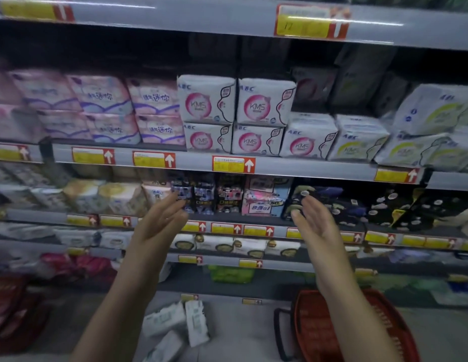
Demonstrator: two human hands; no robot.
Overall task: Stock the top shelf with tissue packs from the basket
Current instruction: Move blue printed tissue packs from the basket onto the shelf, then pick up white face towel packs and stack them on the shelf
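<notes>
White plastic-wrapped tissue packs (175, 323) lie loose on the pale floor (240, 338), in neither hand. The left hand (159, 220) and right hand (314, 220) are raised with fingers straight and palms facing each other, holding nothing. Just right of the packs stands the red plastic shopping basket (392, 320). Behind the fingertips are dark printed packets (201, 194). Above them, white ABC packs with pink circles (264, 105) sit two layers high. The grey top shelf edge (201, 19) runs overhead.
</notes>
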